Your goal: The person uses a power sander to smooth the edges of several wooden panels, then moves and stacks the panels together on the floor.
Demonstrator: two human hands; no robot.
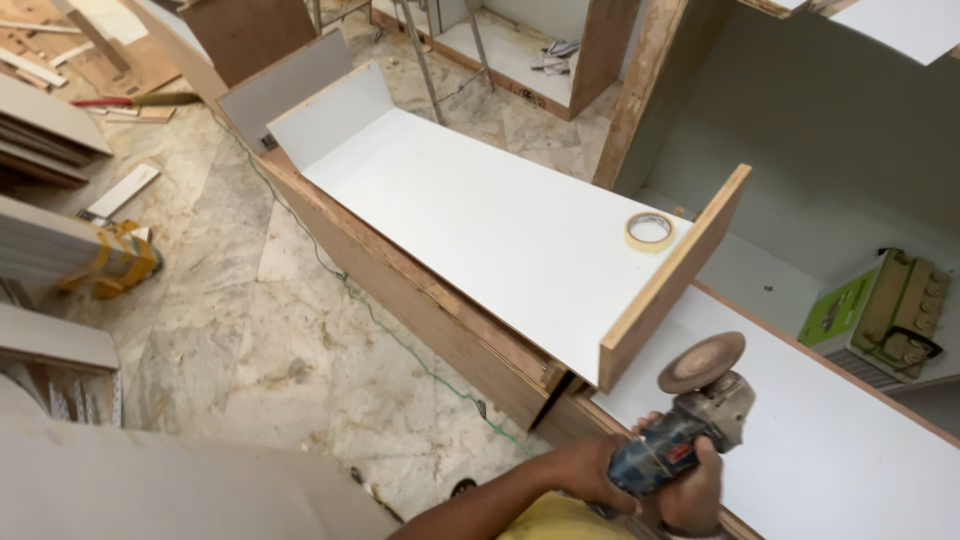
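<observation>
Both hands gripped the angle grinder (680, 425) low in the view, above the near white panel (850, 450). The left hand (590, 470) was wrapped around the rear of the blue body; the right hand (695, 490) closed around it further forward, nearer the head. The tool's long axis ran from the hands up and to the right, ending in the worn disc (702, 362), which faced upward and hung just beside the plywood end board (670, 285) of the long white cabinet (480, 225). A roll of tape (649, 231) lay on the cabinet behind that board. A green cable (400, 340) trailed across the marble floor (260, 330).
</observation>
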